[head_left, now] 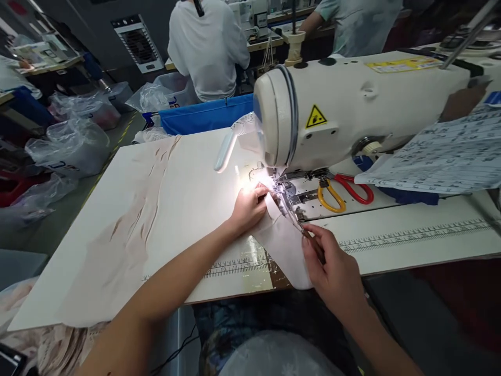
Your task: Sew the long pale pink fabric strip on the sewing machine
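Under the bright lamp of the white sewing machine [352,104], my left hand [249,207] pinches a pale pink fabric piece [287,248] close to the needle area. The fabric hangs from there toward the table's front edge. My right hand [331,261] is closed on a slim metal tool, perhaps tweezers [295,222], whose far end reaches toward the presser foot. The tool's tip is lost in the glare and machine parts. The fabric's right edge lies beside my right fingers.
More pink fabric [117,250] is spread over the left of the white table [195,172]. Yellow-handled [331,197] and red-handled scissors [356,189] lie right of the needle, near printed sheets [438,154]. People sit beyond; bagged bins [74,146] stand left.
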`<control>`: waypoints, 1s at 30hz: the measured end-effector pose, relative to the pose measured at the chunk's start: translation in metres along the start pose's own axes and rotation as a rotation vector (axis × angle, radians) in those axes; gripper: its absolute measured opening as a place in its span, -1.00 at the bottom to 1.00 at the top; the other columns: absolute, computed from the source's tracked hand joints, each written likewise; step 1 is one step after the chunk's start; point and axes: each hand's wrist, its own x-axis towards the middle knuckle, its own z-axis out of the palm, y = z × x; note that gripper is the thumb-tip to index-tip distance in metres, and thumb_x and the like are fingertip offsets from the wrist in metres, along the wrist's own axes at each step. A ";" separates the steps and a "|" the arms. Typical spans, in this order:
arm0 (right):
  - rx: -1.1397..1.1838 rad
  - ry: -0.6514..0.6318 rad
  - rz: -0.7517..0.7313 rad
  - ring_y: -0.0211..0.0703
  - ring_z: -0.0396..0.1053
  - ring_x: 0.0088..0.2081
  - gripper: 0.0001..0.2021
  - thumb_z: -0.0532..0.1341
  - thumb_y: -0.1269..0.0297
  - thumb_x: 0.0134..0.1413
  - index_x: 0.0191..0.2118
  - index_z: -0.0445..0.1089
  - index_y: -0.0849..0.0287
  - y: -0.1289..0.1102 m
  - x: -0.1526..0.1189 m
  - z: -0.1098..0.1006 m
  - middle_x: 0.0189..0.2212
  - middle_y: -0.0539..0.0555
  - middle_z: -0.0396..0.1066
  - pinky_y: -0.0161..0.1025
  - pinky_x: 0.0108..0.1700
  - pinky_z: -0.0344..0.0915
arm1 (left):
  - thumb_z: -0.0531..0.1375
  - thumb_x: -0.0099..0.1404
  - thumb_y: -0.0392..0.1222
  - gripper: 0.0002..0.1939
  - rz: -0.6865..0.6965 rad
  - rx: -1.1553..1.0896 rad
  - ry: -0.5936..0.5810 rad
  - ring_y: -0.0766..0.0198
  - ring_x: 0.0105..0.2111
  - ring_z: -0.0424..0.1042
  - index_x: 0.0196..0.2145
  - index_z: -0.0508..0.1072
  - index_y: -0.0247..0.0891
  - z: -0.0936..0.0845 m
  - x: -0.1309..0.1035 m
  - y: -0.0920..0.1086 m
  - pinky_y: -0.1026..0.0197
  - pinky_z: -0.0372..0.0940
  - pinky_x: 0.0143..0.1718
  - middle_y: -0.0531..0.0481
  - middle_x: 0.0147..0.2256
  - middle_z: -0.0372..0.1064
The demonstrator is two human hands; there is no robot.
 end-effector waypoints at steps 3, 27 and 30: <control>-0.193 0.047 -0.097 -0.14 0.52 -0.50 -0.71 0.00 0.27 0.28 -0.07 0.41 0.21 0.008 0.015 0.006 -0.36 0.11 0.61 -0.32 -0.58 0.25 | 0.12 0.29 -0.21 -0.82 -0.046 -0.104 -0.011 0.23 -0.32 0.45 -0.44 0.45 -0.22 0.000 0.002 -0.001 0.15 0.39 -0.21 -0.01 -0.36 0.47; -0.340 0.168 -0.235 -0.29 0.47 -0.55 -0.68 -0.04 0.35 0.33 -0.16 0.46 0.25 0.013 0.032 0.024 -0.36 0.06 0.61 -0.37 -0.58 0.15 | 0.10 0.29 -0.12 -0.79 -0.131 -0.127 -0.038 0.21 -0.31 0.44 -0.43 0.43 -0.23 0.002 0.005 -0.003 0.17 0.37 -0.22 -0.01 -0.36 0.45; -0.346 0.173 -0.241 -0.29 0.48 -0.55 -0.70 -0.03 0.37 0.32 -0.16 0.46 0.26 0.013 0.033 0.025 -0.38 0.06 0.61 -0.36 -0.58 0.16 | 0.09 0.30 -0.11 -0.79 -0.089 -0.102 -0.024 0.22 -0.34 0.41 -0.44 0.40 -0.22 0.003 0.005 -0.002 0.18 0.34 -0.27 -0.01 -0.39 0.41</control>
